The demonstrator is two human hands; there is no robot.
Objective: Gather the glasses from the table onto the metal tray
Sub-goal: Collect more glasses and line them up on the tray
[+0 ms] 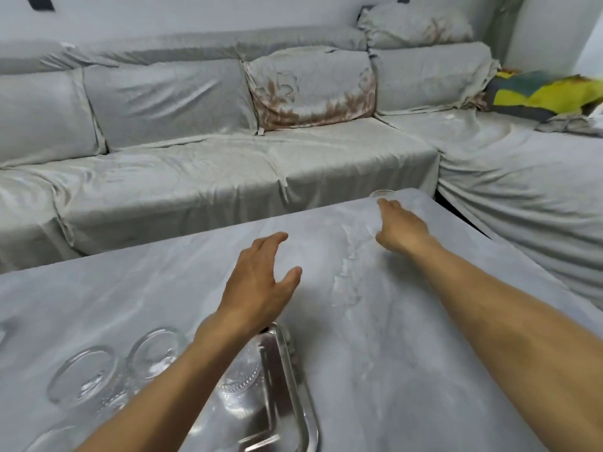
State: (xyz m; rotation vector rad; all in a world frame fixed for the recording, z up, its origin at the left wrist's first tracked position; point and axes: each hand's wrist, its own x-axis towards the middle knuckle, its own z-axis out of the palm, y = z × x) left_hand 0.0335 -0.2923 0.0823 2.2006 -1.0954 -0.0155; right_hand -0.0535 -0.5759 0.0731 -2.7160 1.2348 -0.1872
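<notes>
Grey table [408,321]: tray [293,386] long axis runs away; glasses [85,373] upright.

Glasses [83,376] left of tray [293,380]

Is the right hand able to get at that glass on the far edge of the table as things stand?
Probably yes. The right hand is stretched out with its fingertips right at the glass, and nothing lies on the table between them. Whether they touch, I cannot tell.
</notes>
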